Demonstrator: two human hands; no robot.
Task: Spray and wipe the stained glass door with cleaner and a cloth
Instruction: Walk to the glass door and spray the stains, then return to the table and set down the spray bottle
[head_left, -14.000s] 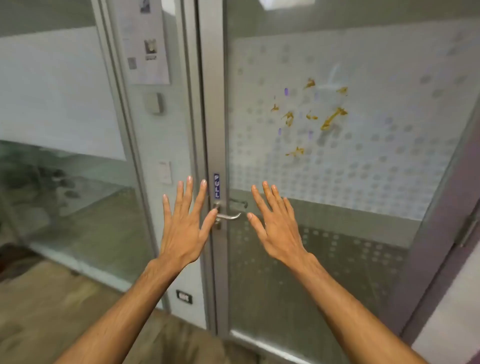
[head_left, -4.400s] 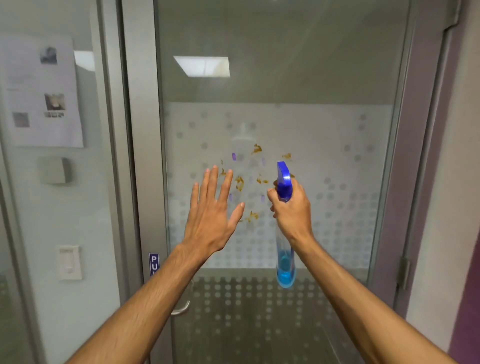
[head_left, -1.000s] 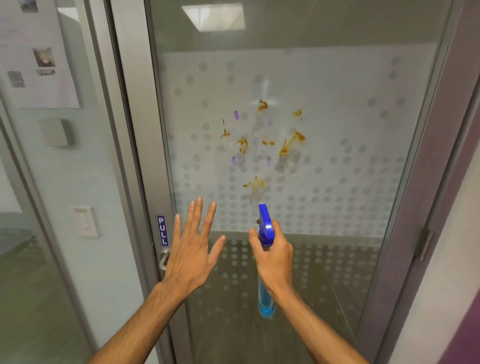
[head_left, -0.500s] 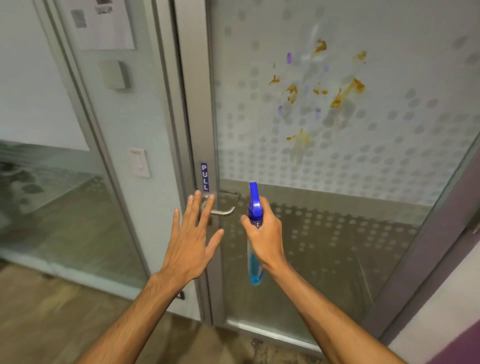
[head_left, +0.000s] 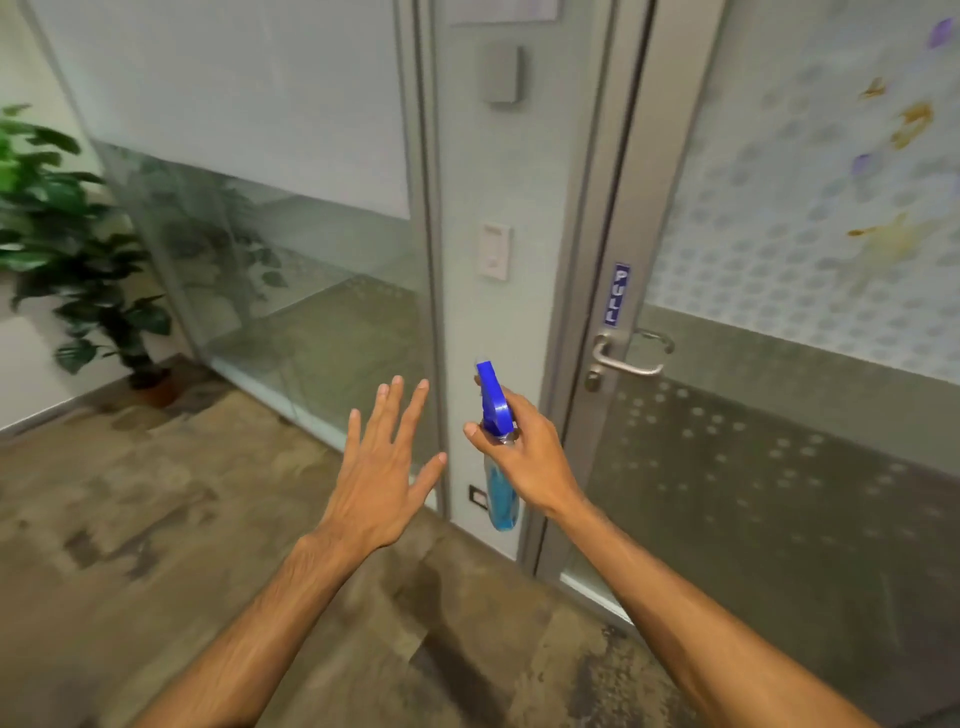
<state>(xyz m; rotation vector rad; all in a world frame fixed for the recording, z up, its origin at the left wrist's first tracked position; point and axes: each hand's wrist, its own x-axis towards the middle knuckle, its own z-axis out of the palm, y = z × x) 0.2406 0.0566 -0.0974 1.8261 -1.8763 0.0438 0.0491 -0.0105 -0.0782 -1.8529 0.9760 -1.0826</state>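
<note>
Where frosted dots cover its upper pane, the glass door (head_left: 769, 467) at far right carries ochre smears (head_left: 911, 122) and purple dabs (head_left: 863, 163). The right grip (head_left: 524, 457) is curled round the neck of a clear spray bottle (head_left: 501, 501) with blue liquid and glossy blue trigger head, left of the brushed-metal lever handle (head_left: 628, 361). The left grip (head_left: 379, 478) is wide, fingers spread, holding nothing.

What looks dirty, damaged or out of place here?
Orange-brown smears and purple spots mark the frosted band of the glass door, upper right, unwiped. The right hand holds the spray bottle low, left of the door; the left hand is open and empty. No cloth is visible.
</note>
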